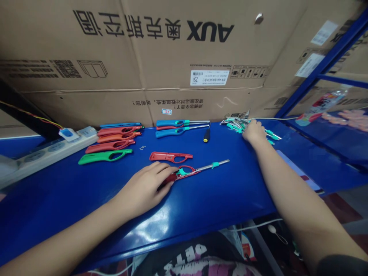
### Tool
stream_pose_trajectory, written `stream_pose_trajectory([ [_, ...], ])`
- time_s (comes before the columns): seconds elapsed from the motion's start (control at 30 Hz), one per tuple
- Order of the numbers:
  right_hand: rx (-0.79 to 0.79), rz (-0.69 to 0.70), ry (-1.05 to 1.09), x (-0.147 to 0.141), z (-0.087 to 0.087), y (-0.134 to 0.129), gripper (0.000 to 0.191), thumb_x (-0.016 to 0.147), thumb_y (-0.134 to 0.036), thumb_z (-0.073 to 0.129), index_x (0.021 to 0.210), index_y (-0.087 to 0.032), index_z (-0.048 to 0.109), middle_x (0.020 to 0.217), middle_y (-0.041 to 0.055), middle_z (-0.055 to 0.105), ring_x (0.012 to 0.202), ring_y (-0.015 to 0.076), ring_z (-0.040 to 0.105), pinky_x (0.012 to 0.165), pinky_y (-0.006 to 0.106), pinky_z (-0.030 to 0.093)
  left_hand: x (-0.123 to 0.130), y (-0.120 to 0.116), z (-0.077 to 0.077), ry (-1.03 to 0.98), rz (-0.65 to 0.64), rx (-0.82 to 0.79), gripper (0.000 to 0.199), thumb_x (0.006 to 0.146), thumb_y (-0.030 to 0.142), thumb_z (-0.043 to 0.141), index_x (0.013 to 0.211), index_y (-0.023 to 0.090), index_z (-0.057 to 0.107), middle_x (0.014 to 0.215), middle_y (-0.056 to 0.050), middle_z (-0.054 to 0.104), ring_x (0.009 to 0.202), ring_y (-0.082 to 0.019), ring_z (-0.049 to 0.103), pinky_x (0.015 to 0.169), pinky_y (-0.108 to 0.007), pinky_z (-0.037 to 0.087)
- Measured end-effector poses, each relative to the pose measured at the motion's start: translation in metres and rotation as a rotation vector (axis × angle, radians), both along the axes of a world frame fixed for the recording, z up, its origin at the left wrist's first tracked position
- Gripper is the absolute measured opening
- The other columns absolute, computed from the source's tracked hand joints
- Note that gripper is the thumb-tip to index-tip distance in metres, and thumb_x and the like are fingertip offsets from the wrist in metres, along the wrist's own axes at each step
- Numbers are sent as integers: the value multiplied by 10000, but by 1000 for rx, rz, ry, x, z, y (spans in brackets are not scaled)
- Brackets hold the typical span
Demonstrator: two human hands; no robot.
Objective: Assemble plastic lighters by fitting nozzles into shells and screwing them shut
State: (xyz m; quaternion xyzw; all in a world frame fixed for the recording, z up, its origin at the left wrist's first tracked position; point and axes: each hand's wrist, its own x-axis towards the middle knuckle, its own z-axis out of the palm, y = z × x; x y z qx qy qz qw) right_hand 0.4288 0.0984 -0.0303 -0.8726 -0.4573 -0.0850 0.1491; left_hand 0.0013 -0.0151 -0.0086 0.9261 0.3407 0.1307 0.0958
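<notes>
My left hand (pixel 152 180) is closed around the handle of a red gas lighter (pixel 188 172), which lies opened up on the blue table. A teal trigger and a metal tube with a teal collar show on it, pointing right. Just behind lies a loose red lighter shell half (pixel 172 157). Over at the back right, my right hand (pixel 254 131) bends its fingers into a pile of metal tubes and teal parts (pixel 237 124). Its fingertips are hidden, so what they grip cannot be made out.
Lighter shells in red, orange, blue and green (pixel 105 156) lie at the left beside a power strip (pixel 54 149). Lighters with tubes (pixel 172 132) and a black screwdriver (pixel 206 135) lie at the back. Tiny metal pieces (pixel 142 147) sit mid-table. Cardboard (pixel 161 76) walls the rear.
</notes>
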Motion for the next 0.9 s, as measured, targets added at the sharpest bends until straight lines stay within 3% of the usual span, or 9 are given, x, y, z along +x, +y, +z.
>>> stream_pose_trajectory([
  [0.13,68,-15,64,-9,12,-8,332,858,-168,576,1184,-108,567,1254,244,558,1169,387,516,946,532,415,0,0,0,-3,-9,-14,309,988,242,497,1276,221,608,1252,-85,665,1144,-262,613,964,-423,529],
  [0.27,206,142,114,-26,29,-12,194,891,-231,571,1068,-160,604,1274,199,572,1247,366,473,1006,515,384,1,1,-1,-16,-10,-34,316,988,217,498,1289,225,596,1260,-79,663,1155,-255,610,978,-425,524],
  [0.37,284,373,266,-53,37,-14,147,881,-245,602,1005,-166,598,1061,141,658,1055,280,600,929,419,465,1,1,-3,-42,4,-52,357,970,204,521,1321,227,580,1280,-82,657,1178,-260,603,999,-439,517],
  [0.47,265,589,415,-94,36,-26,152,890,-306,628,977,-188,589,909,57,696,835,188,664,791,320,528,1,0,-5,-129,30,-85,430,955,241,562,1385,229,538,1321,-89,639,1227,-262,583,1054,-460,492],
  [0.6,155,1119,839,-151,31,-65,229,864,-400,703,892,-189,619,839,41,720,726,165,672,672,292,542,4,-2,-9,-350,104,-144,520,960,320,598,1456,226,473,1394,-98,604,1279,-245,573,1101,-448,472],
  [0.67,129,1302,781,-171,29,-86,162,901,-355,686,916,-196,662,822,31,719,686,146,648,651,282,532,7,-4,-10,-455,129,-192,513,946,334,632,1430,219,505,1375,-100,625,1241,-242,610,1084,-433,490],
  [0.73,144,1538,679,-184,26,-101,87,904,-273,695,963,-209,689,920,48,743,819,165,678,758,304,546,10,-5,-9,-539,111,-302,496,927,338,666,1390,206,547,1327,-100,661,1173,-235,656,1037,-402,526],
  [0.8,149,1641,649,-190,23,-109,90,910,-235,694,995,-207,687,947,51,750,880,169,689,812,309,549,13,-6,-8,-584,53,-487,437,933,335,660,1340,192,592,1246,-90,706,1085,-218,696,966,-359,562],
  [0.9,131,1666,642,-190,20,-108,117,928,-230,676,1042,-203,684,970,56,748,902,169,693,826,309,551,15,-6,-8,-614,27,-708,340,947,321,637,1248,166,654,1099,-72,753,978,-202,716,892,-330,575],
])
